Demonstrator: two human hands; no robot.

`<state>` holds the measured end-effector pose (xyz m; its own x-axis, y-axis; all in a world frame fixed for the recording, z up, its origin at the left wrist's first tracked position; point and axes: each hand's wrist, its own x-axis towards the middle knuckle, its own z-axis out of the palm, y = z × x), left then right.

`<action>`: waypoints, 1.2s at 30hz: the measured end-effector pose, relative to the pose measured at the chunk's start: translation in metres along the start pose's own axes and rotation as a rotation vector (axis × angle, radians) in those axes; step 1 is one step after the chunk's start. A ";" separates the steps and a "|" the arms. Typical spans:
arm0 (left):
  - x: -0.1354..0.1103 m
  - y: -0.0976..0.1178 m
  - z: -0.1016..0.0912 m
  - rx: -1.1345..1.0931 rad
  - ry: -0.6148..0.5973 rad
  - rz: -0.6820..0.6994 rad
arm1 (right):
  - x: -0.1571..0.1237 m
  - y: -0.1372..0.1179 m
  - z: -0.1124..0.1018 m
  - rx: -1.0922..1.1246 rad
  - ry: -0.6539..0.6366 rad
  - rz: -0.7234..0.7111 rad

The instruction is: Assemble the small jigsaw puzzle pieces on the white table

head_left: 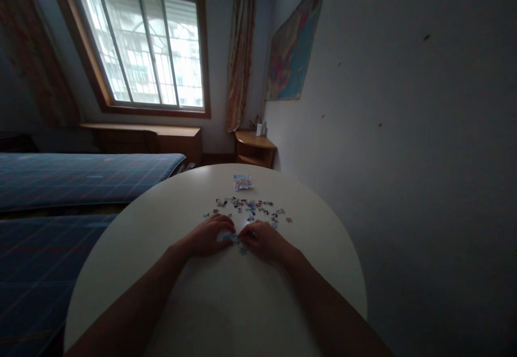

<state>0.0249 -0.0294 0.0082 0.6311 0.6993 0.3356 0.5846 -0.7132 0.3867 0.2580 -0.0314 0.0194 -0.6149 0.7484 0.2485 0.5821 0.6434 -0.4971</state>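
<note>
I observe small, light-blue jigsaw pieces (231, 238) on the round white table (125, 244). The left hand (208, 236) curves beside them, thumb apart from fingers; the right hand (263, 240) bunches opposite; I cannot confirm its pinch.

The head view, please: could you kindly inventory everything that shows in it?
round table: one, white, centre
puzzle pieces: too many to count, mixed colours, on table
packet: one, bluish, table's far side
mattresses: two, blue plaid, left
window: one, brown-framed, upper left
curtains: two, orange-patterned, flanking window
desk: one, brown, below window
corner shelf: one, brown, beyond table
map: one, multicoloured, right wall
left hand: one, bare, at blue pieces
right hand: one, bare, at blue pieces
</note>
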 end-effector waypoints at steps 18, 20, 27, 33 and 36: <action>0.000 -0.001 0.002 0.009 -0.001 -0.016 | 0.003 -0.003 0.007 -0.102 0.035 -0.041; 0.000 0.000 0.001 0.003 -0.005 -0.017 | 0.002 -0.003 0.007 -0.109 0.041 -0.064; 0.000 0.000 0.001 0.010 0.000 -0.019 | 0.002 -0.002 0.007 -0.134 0.053 -0.045; 0.000 -0.001 0.002 0.000 -0.003 -0.007 | 0.004 -0.002 0.008 -0.129 0.045 -0.038; 0.001 0.000 0.002 0.001 0.008 -0.013 | 0.003 0.002 0.003 -0.098 0.051 -0.046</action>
<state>0.0263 -0.0288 0.0065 0.6197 0.7087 0.3373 0.5933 -0.7043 0.3898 0.2553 -0.0283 0.0172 -0.6160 0.7230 0.3127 0.6044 0.6884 -0.4010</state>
